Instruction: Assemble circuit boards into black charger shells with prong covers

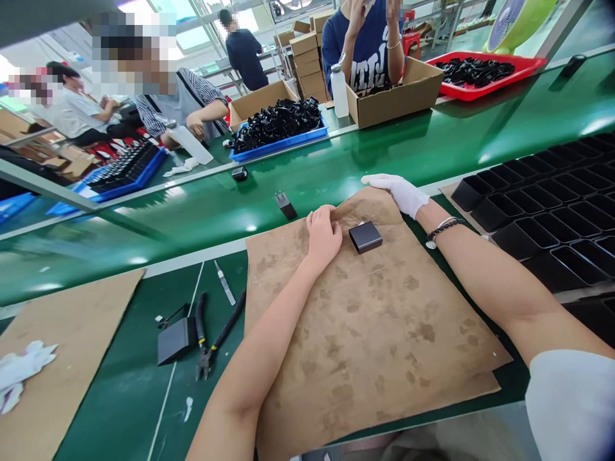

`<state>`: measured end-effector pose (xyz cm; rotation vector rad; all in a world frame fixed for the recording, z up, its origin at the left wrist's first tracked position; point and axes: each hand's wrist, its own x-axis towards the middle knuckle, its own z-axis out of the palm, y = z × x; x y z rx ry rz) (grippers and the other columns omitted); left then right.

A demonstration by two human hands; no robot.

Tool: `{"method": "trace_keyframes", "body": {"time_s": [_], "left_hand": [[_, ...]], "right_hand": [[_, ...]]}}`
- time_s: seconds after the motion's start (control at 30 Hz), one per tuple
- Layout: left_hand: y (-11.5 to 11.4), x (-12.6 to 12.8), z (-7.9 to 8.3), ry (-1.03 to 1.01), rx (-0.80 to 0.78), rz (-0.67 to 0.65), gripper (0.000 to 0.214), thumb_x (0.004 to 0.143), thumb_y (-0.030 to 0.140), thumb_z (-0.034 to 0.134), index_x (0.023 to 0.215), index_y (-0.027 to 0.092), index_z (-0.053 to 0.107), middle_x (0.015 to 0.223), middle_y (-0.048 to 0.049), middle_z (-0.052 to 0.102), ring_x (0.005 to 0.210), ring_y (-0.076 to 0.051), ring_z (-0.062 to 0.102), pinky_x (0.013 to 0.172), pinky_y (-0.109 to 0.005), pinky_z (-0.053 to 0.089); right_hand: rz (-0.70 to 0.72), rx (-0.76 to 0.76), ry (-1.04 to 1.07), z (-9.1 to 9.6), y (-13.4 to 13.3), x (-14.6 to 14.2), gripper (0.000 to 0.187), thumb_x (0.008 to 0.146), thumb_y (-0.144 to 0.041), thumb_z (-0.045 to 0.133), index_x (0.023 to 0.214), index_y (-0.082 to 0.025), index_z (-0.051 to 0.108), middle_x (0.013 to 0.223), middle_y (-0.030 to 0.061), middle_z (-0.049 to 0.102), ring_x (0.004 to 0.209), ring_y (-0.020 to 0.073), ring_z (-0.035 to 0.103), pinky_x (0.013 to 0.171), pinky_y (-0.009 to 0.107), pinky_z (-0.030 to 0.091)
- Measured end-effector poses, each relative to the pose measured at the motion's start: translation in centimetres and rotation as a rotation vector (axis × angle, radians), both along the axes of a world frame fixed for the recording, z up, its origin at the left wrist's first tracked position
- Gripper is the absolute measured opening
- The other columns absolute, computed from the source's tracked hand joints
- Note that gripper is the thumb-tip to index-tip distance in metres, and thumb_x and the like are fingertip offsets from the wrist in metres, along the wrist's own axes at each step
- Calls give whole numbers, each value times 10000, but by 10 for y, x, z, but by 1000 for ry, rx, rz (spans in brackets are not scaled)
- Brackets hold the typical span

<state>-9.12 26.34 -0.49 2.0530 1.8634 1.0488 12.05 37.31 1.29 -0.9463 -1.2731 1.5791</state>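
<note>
A stained brown cardboard sheet (375,358) lies in front of me, its far edge bent up. The bare fingers of my left hand (325,238) curl over that edge. Wearing a white glove, my right hand (401,193) grips the far right corner, thumb side hidden by the sheet. Between the two hands, a dark rectangular casing (366,238) rests on the cardboard, touched by neither. Just past the left hand, a black plug charger (287,206) lies on the green belt.
Left of the sheet are cutting pliers (206,355), a slim pointed tool (225,283) and another dark casing (173,340). Black compartment trays (552,211) stand at right. Across the belt (408,144), people sit near a blue tray (283,146), a carton (398,102) and a red tray (500,82).
</note>
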Motion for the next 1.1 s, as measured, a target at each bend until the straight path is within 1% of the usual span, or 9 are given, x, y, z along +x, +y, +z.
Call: {"method": "trace_keyframes", "body": {"time_s": [0.07,0.13,0.2,0.27,0.33,0.5,0.73,0.97,1.1], "left_hand": [[1,-1,2,-37,-8,-3,289,862,102,556,1131,204,586,1170,-99,682,1167,-286,598,1142,-471,364],[2,-1,3,-81,-16,-7,215,913,178,572,1123,206,605,1161,-92,695,1148,-278,604,1114,-441,382],[4,-2,4,-128,-28,-13,137,965,238,541,1065,207,630,1087,-78,707,1073,-257,616,1058,-400,410],[7,-4,5,-174,-42,-20,141,992,244,505,960,206,637,960,-55,699,965,-229,613,987,-357,430],[9,-5,4,-217,-53,-26,171,991,227,505,866,204,619,860,-33,667,895,-210,592,931,-325,431],[12,-9,1,-306,-56,-49,205,980,236,545,783,199,591,790,-9,624,843,-187,555,855,-287,419],[16,-14,-4,-404,-36,-80,244,980,328,574,776,196,597,756,-7,597,816,-180,544,767,-277,423],[14,-13,-6,-449,0,-103,296,948,469,634,829,199,645,815,-20,652,858,-187,581,795,-285,456],[11,-10,-5,-425,22,-130,284,899,488,703,918,205,688,918,-32,703,923,-195,618,861,-298,475]], "right_hand": [[26,-25,24,3,-4,0,235,755,-284,785,968,-183,779,1090,34,784,1044,237,712,983,363,567],[99,-74,43,6,-9,0,263,770,-372,777,947,-178,774,1006,48,787,963,251,724,920,382,587],[195,-130,17,8,-13,0,331,757,-468,779,895,-167,762,891,66,778,840,264,724,817,399,601],[250,-148,-42,11,-15,-2,337,684,-454,840,813,-157,742,788,63,755,723,243,698,727,373,590],[230,-121,-103,12,-17,-4,313,611,-371,900,751,-156,722,726,37,730,660,200,663,682,325,564],[167,-73,-162,16,-18,-7,312,609,-362,914,714,-160,701,690,-3,698,642,143,619,655,264,516],[194,-57,-262,20,-19,-9,272,624,-315,929,716,-145,738,725,12,727,666,146,625,610,243,500],[216,-31,-274,16,-16,-11,191,628,-272,915,698,-159,778,742,4,755,700,148,647,624,221,521],[237,-44,-256,14,-17,-11,204,619,-292,925,707,-172,786,761,12,773,721,179,681,627,242,555]]}}
